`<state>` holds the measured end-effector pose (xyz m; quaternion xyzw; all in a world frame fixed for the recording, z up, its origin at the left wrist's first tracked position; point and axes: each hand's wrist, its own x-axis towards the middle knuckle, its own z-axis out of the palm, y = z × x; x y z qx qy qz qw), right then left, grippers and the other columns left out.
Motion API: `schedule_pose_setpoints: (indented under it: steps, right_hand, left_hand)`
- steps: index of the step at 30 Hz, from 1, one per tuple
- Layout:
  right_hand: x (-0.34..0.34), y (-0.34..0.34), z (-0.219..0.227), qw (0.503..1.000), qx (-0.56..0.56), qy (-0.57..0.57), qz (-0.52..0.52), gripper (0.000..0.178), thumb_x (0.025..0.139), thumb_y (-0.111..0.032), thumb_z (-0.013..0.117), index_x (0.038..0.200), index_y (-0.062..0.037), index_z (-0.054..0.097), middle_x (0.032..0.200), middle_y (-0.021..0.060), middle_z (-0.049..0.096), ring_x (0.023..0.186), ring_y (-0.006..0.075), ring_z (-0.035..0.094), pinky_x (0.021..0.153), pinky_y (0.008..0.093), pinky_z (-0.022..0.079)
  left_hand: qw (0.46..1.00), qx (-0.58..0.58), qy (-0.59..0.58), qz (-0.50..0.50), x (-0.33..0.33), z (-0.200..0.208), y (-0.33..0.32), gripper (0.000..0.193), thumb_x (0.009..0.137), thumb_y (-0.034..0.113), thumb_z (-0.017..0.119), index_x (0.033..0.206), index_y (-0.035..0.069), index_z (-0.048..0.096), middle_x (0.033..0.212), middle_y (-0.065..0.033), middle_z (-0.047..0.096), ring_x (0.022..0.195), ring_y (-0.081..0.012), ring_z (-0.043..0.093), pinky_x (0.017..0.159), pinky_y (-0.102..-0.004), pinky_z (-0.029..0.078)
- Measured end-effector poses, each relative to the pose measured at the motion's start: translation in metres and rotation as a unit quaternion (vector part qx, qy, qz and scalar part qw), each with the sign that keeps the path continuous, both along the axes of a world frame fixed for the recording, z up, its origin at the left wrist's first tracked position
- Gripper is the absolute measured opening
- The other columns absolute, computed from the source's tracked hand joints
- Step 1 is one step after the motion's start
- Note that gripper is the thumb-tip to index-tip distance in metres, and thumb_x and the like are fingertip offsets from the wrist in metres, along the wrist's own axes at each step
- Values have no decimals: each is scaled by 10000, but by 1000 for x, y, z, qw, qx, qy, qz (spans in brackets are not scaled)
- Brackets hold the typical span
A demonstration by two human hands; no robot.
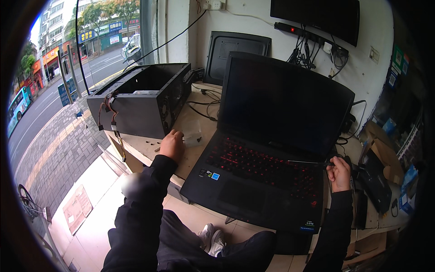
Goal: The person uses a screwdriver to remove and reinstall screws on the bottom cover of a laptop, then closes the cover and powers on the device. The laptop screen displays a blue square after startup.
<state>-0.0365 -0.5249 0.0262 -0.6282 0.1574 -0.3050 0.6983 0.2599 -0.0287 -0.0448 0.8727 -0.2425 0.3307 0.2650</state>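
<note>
A large black laptop [235,190] stands open on the table, its keyboard lit red and its screen dark. In my right hand [339,174], at the keyboard's right edge, is a screwdriver [310,162]; its long thin shaft points left over the keys. My left hand [172,146] is down at the tabletop left of the laptop, fingers drawn together. What they hold, if anything, is hidden. Against its fingertips lies a small clear plastic bag [193,132], with small dark screws [198,139] by it. More tiny dark pieces lie left of this hand.
An opened black computer case [136,102] lies on the table's left end, loose cables [113,111] hanging off its front. A black side panel [238,50] leans on the wall. Above hangs a monitor [317,18] over a power strip [290,29]. Cardboard [385,149] and boxes crowd the right.
</note>
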Motion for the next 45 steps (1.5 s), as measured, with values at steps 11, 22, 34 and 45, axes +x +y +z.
schedule_pose_setpoints:
  steps: [11, 22, 34, 45]
  right_hand:
    - [2, -2, -2, 1000, 6, -5, -5, 193, 968, -230, 606, 889, -54, 609, 681, 94, 632, 425, 84, 471, 376, 197, 282]
    - [1, -6, -4, 1000, -8, 4, -5, 189, 986, -230, 582, 910, -59, 607, 695, 90, 646, 420, 69, 454, 372, 191, 272]
    - [0, -5, -2, 999, -32, 15, 0, 212, 989, -260, 572, 915, -64, 609, 704, 61, 635, 442, 62, 437, 391, 191, 262]
    - [0, 0, 1, 1000, -9, 7, 3, 203, 978, -237, 598, 927, -44, 632, 710, 90, 645, 448, 74, 493, 385, 188, 293]
  left_hand:
    - [1000, 3, 7, 9, -4, 5, 0, 121, 777, 35, 590, 863, 20, 675, 884, -167, 628, 856, -365, 639, 763, -433, 534]
    - [1000, -5, 7, 0, -5, 6, -1, 117, 798, 36, 582, 863, 13, 677, 879, -175, 632, 841, -373, 638, 757, -439, 531]
    - [1000, 1, 18, -8, -4, 8, 1, 129, 806, 35, 574, 878, 15, 679, 907, -175, 644, 859, -383, 640, 758, -450, 527]
    - [1000, 3, -1, -23, 0, 6, 4, 106, 816, 32, 575, 862, 14, 668, 880, -169, 636, 823, -390, 632, 727, -452, 520]
